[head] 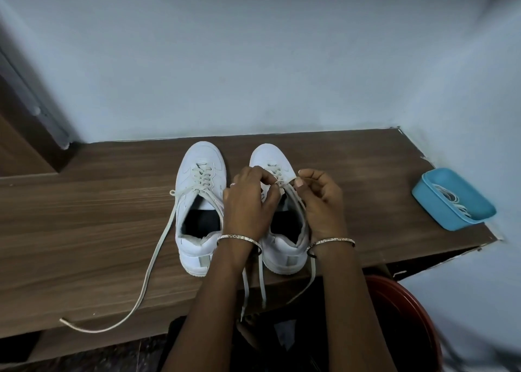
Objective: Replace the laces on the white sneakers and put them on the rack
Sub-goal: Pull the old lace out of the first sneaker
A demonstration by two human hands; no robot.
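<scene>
Two white sneakers stand side by side on the wooden bench (84, 216). Left of my hands, the left sneaker (200, 202) trails a loose lace (146, 273) across the wood. My left hand (248, 199) and right hand (321, 199), close together, each pinch the right sneaker's lace (262, 281) above the right sneaker (284, 253). Well right of them, a blue tray (431, 182) holds spare laces (452, 198).

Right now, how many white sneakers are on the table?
2. The left sneaker stands alone. The right sneaker stands beside it, where the left hand and right hand pinch its lace.
</scene>
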